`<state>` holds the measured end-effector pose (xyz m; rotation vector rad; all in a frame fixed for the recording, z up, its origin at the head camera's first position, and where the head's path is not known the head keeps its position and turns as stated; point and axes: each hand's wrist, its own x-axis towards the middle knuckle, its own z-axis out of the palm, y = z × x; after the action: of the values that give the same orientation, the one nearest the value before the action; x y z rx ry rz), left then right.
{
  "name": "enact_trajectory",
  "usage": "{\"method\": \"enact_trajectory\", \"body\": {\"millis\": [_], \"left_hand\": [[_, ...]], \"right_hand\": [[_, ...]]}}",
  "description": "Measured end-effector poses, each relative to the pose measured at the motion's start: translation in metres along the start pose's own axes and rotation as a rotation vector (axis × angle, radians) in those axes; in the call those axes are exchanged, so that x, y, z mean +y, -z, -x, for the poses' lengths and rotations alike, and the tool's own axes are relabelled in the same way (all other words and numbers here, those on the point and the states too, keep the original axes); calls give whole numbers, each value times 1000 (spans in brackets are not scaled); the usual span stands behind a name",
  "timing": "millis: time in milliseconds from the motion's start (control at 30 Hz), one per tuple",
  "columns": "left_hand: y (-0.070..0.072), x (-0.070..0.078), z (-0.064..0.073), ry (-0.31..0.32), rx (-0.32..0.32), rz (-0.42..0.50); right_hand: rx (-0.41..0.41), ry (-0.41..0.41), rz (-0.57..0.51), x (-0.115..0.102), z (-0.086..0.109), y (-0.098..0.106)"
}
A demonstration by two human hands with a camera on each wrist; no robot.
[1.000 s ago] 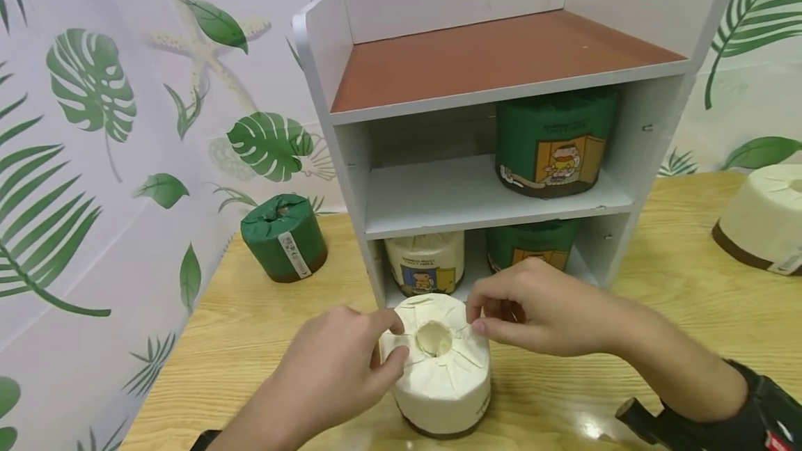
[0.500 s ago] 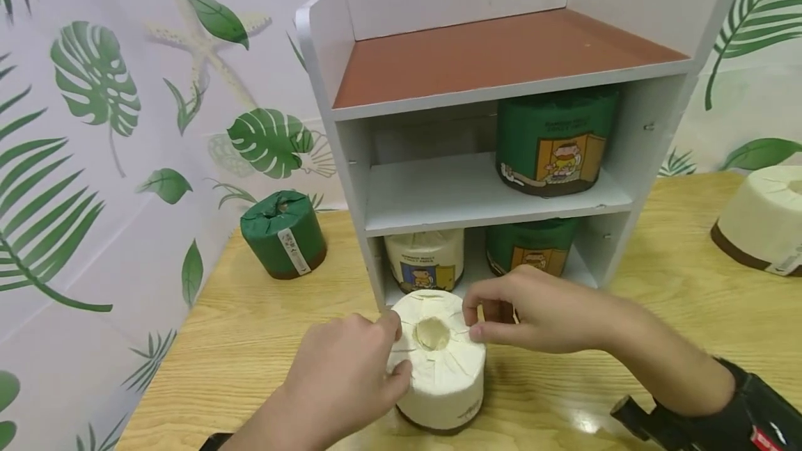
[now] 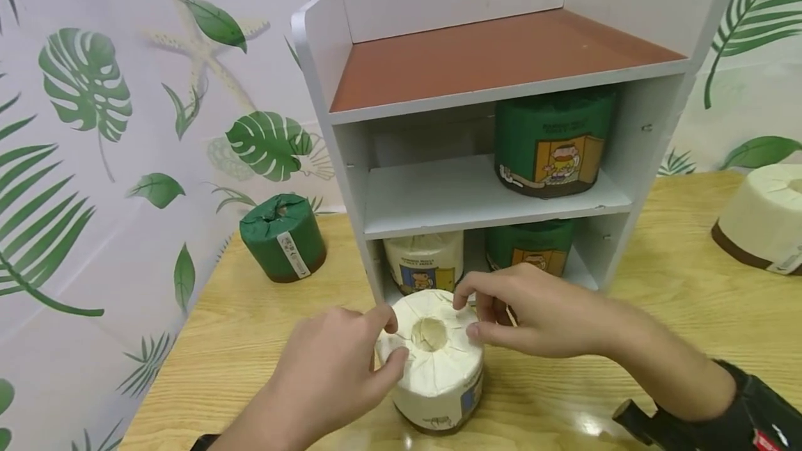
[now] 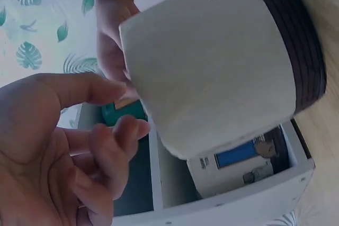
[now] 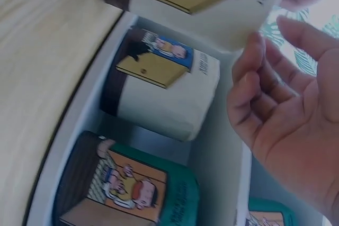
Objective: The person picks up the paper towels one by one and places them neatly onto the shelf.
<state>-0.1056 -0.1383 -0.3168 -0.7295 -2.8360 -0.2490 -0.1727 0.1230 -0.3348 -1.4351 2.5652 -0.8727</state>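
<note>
A cream-wrapped toilet roll with a brown base band stands upright on the table in front of the shelf, its core hole facing up. On its left, my left hand has loosely bent fingers at the top rim; in the left wrist view, thumb and fingers are apart with nothing between them. My right hand is at the right side of the top, fingertips close to the rim, thumb and index apart. The right wrist view shows its fingers beside the roll's top edge; firm contact is unclear.
The white shelf unit holds a green roll on its middle level, and a cream roll and another green roll below. Another green roll stands left on the table; a cream roll stands right.
The cream roll between my hands has turned about its upright axis, so its print and a bit of blue picture now face front. Both hands shifted only slightly, their fingers spreading a little.
</note>
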Motion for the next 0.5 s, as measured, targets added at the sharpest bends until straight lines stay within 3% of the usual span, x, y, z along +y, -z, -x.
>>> {"method": "enact_trajectory", "body": {"millis": [233, 400, 500], "left_hand": [[-3, 6, -1, -15, -97, -32], [1, -5, -4, 51, -128, -1], [2, -12, -5, 62, -111, 5]], "right_hand": [[-11, -67, 31, 1, -6, -7], [-74, -52, -16, -5, -1, -6], [-107, -21, -33, -10, 2, -4]]}}
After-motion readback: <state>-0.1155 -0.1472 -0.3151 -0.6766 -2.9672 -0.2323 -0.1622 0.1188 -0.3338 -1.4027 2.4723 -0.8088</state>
